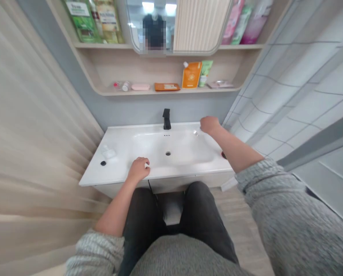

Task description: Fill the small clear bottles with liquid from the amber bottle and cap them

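Note:
My left hand (139, 169) is at the front left rim of the white sink (122, 168), its fingers loosely curled. A gap shows between thumb and forefinger, with nothing visible in it. At the back right of the counter, my right hand (209, 125) is closed with the fingers pointing down; whatever it may hold is hidden. Just left of it, a small white and clear object (196, 133) lies by the basin's back right edge. A clear bottle (108, 151) lies on the left counter, with a round black cap (103, 163) in front of it.
The black faucet (166, 119) stands behind the drain (168, 153). My right forearm partly covers a red and black object (223, 155). A shelf above holds an orange pouch (192, 75), a green tube (205, 73), an orange packet (167, 87) and a pink case (140, 87).

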Motion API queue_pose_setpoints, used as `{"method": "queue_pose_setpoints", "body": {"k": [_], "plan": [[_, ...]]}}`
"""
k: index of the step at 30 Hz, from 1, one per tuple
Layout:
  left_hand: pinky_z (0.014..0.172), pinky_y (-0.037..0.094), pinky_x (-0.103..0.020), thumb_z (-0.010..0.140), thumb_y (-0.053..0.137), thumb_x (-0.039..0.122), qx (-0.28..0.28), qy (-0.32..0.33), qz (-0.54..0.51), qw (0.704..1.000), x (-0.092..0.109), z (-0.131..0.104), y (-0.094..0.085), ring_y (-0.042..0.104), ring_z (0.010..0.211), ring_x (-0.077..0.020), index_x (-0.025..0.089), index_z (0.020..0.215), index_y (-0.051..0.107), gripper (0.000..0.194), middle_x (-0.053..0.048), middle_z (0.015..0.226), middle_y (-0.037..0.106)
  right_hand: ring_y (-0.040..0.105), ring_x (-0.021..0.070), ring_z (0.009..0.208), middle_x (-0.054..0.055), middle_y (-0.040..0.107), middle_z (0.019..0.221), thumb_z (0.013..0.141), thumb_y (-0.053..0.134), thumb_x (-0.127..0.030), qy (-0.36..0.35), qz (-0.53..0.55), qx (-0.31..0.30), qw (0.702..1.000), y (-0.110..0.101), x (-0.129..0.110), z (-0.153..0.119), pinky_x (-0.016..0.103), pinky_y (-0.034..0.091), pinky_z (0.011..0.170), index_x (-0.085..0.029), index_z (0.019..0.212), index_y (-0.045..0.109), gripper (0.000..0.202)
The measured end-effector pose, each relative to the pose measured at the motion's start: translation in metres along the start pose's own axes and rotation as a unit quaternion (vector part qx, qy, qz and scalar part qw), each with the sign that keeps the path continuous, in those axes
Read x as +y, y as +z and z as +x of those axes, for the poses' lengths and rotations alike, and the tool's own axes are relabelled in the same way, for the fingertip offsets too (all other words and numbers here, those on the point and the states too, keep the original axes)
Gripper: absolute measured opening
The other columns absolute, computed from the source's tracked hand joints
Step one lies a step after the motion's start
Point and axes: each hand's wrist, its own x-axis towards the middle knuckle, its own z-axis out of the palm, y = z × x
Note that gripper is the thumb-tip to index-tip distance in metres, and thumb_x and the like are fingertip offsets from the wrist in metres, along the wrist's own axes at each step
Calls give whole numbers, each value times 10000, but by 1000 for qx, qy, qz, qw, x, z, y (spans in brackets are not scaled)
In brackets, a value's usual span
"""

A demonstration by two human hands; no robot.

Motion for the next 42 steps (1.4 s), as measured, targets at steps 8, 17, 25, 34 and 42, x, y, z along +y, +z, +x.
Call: {"method": "queue_pose_setpoints", "body": {"k": [8,17,25,34,42], "plan": [[1142,521,-507,748,897,360,27,24,-209,977,5,2,7,690,1241,-318,268,1488,627,793,-108,1446,690,729,350,1253,174,814,1253,1028,662,-334,-286,66,27,956,-7,-109,-82,411,560,1048,-192,1205,856,299],[983,575,-436,684,926,314,65,-56,-356,930,53,24,33,697,1230,-303,243,1354,650,728,-126,1390,717,771,360,1143,246,816,1139,1054,611,-285,-352,43,37,934,-9,-167,-136,402,565,950,-84,1147,841,318],[841,575,-373,625,977,383,3,-81,-319,944,57,17,20,731,944,-245,222,1228,611,723,-40,1068,768,754,319,1162,164,813,1170,1077,608,-268,-435,83,46,895,9,-167,-143,368,528,957,-173,1207,802,251],[795,534,-364,575,1000,444,57,-96,-299,948,54,18,28,680,858,-230,242,1261,588,825,-1,956,716,780,363,1067,215,814,1114,1029,569,-725,-255,168,31,952,34,-177,-139,389,552,889,-140,1156,800,642],[774,522,-340,590,988,431,49,-87,-325,941,48,17,23,652,824,-206,238,1194,585,751,30,887,685,776,335,1071,213,816,1103,1070,572,-635,-339,142,42,929,37,-190,-124,364,532,901,-118,1149,812,576]]}}
